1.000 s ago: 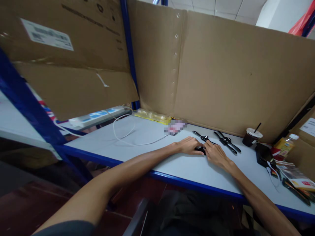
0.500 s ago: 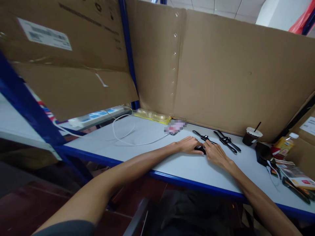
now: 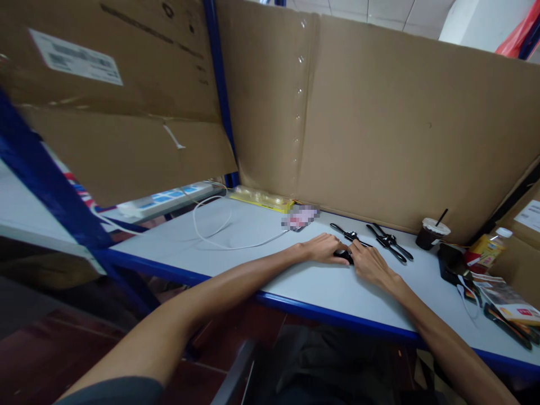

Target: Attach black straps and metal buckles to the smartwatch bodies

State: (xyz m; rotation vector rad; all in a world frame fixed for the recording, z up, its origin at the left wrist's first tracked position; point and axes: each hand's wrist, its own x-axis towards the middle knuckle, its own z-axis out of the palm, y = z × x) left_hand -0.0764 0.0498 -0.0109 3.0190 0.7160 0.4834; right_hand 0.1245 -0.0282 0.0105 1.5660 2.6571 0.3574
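Note:
Both hands meet over the middle of the table and close round one black tool [image 3: 343, 257], which looks like a spokeshave; most of it is hidden under the fingers. My left hand [image 3: 324, 248] grips it from the left, thumb along the near side. From the right, my right hand [image 3: 368, 260] has its fingers curled over the other end. Just beyond the hands lies a black spokeshave [image 3: 346, 231] with a bright centre. To its right, two more black spokeshaves [image 3: 388, 242] lie crossed over each other.
A phone [image 3: 301, 218] on a white cable [image 3: 236, 247] lies beyond my left hand, near a yellow-edged clear package [image 3: 261, 199]. At the right stand a lidded cup with a straw [image 3: 431, 233], a bottle [image 3: 489, 250], a black tray [image 3: 449, 264] and packets [image 3: 506, 298]. Cardboard walls [image 3: 400, 124] rise behind.

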